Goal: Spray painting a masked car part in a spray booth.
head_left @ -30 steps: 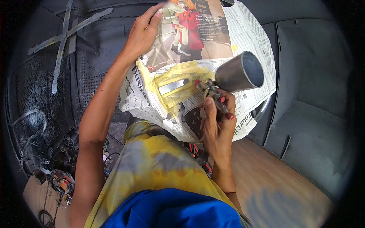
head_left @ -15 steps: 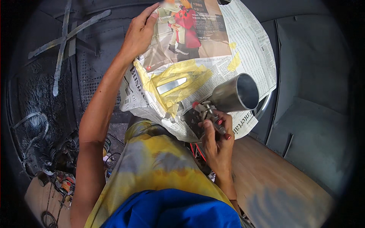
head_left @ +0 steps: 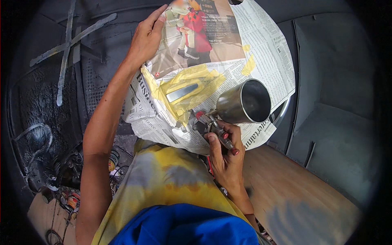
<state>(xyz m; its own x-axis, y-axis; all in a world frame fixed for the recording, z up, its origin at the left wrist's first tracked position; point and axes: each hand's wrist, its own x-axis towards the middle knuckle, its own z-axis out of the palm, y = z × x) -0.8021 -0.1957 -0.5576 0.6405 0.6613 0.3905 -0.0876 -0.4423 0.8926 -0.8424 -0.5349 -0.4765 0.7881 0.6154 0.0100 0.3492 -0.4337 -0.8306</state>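
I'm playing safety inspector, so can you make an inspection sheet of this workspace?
Surface: newspaper with a rounded outline; what lies under it is mostly hidden.
Things: spray gun with open metal cup; yellow tape around a shiny strip.
Clutter: jumbled small items, lower left.
Hands: left hand holding the newspaper's upper left edge; right hand gripping the spray gun.
Cables: dark loop, hose or cable, lower left; red line below the newspaper.
Surroundings: dark wall with a pale cross, left; grey panels, right; wood-look floor, lower right.
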